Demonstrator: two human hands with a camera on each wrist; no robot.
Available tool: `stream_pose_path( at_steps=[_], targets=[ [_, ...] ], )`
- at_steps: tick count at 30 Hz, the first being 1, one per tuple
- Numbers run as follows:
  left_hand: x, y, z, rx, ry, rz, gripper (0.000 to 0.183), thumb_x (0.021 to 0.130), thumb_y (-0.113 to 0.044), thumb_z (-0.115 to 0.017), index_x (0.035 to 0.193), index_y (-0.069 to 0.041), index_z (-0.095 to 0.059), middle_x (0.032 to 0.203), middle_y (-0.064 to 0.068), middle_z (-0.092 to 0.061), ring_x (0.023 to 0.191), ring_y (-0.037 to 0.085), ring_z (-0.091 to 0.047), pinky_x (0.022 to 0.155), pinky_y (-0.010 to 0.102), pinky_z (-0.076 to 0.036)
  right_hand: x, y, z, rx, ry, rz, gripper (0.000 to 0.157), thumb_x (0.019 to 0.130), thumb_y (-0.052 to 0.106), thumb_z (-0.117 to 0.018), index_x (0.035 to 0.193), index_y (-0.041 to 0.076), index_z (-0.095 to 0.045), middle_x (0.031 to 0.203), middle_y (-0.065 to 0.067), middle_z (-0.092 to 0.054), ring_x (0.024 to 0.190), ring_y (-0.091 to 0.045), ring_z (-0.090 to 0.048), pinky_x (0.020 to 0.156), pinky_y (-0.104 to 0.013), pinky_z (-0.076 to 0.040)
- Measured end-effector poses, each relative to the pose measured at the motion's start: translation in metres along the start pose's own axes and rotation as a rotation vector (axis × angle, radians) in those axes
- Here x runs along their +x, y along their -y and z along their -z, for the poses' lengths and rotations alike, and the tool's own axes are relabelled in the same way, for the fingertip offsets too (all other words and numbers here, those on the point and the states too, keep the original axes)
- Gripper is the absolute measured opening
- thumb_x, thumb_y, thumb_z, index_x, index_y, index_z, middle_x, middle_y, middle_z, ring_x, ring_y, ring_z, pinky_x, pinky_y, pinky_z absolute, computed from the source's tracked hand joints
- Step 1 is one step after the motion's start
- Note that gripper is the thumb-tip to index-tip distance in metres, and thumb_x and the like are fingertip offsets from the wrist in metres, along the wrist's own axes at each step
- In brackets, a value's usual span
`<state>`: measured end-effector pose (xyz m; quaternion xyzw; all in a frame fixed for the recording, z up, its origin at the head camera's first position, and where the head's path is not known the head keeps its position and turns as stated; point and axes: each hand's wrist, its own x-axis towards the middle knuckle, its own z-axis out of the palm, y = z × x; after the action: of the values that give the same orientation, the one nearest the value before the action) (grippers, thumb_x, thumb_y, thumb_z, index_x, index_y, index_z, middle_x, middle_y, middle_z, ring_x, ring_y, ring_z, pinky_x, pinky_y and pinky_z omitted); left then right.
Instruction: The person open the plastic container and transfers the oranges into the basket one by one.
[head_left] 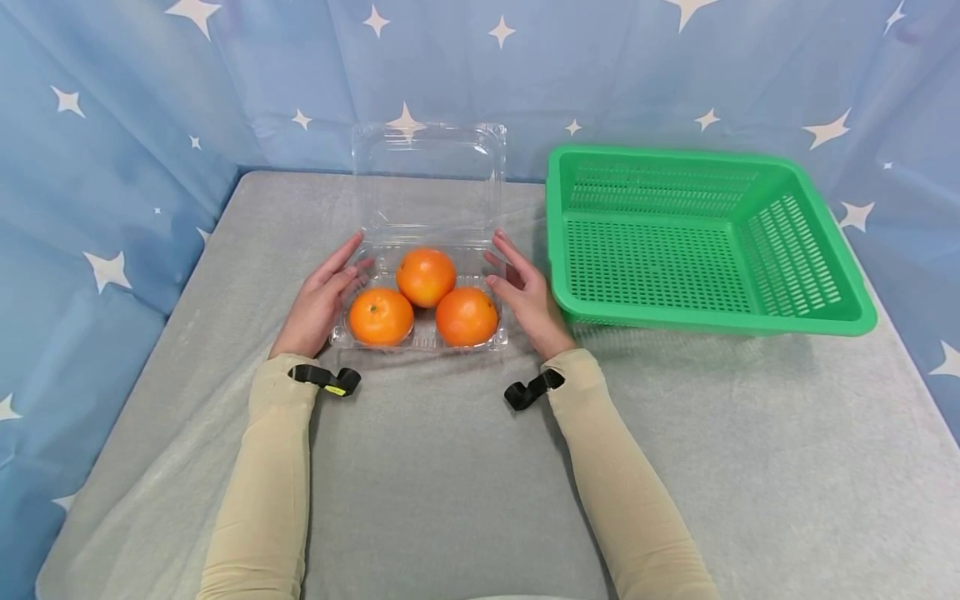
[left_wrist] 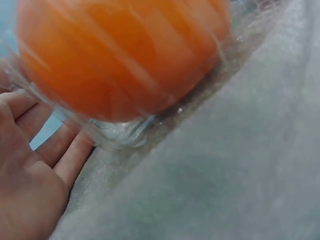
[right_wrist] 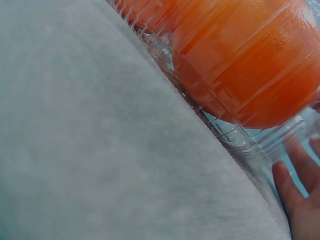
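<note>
A clear plastic clamshell box [head_left: 429,337] sits on the table with its transparent lid [head_left: 429,179] raised at the back. Inside its base are three oranges: one at the back [head_left: 426,277], one at front left [head_left: 381,317] and one at front right [head_left: 467,317]. My left hand [head_left: 318,300] lies along the box's left side, fingers extended against the wall. On the opposite side, my right hand [head_left: 531,300] has its straight fingers at the right wall. Through the ribbed plastic, an orange [left_wrist: 125,55] fills much of the left wrist view; another [right_wrist: 245,65] shows in the right.
A green slotted plastic basket [head_left: 562,242] stands to the right of the box, close to my right hand. Grey cloth [head_left: 427,483] covers the table. A blue curtain [head_left: 450,67] with white stars hangs behind and along both sides.
</note>
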<state>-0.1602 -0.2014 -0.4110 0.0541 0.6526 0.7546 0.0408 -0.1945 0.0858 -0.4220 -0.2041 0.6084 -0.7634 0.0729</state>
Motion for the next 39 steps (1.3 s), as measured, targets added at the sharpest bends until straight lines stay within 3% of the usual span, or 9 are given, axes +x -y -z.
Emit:
stream_pose_path(
  at_steps=[15, 39],
  targets=[
    [0.006, 0.014, 0.009, -0.024, -0.015, -0.004, 0.044, 0.096, -0.011, -0.04, 0.139, -0.018, -0.034, 0.146, 0.002, -0.023, 0.128, 0.022, -0.031, 0.106, 0.038, -0.023, 0.0, 0.001, 0.0, 0.003, -0.003, -0.001, 0.055, 0.086, -0.01, -0.047, 0.137, -0.001, -0.029, 0.147, -0.009, -0.017, 0.127, -0.034, -0.03, 0.098, -0.033, -0.036],
    [0.005, 0.015, 0.009, 0.001, -0.039, 0.019, 0.044, 0.095, -0.017, -0.044, 0.138, -0.024, -0.036, 0.142, 0.013, -0.029, 0.125, 0.029, -0.033, 0.105, 0.037, -0.025, 0.0, 0.002, -0.001, 0.008, 0.002, -0.006, 0.055, 0.086, -0.01, -0.046, 0.137, -0.005, -0.026, 0.147, -0.008, -0.017, 0.127, -0.034, -0.029, 0.099, -0.032, -0.036]
  ],
)
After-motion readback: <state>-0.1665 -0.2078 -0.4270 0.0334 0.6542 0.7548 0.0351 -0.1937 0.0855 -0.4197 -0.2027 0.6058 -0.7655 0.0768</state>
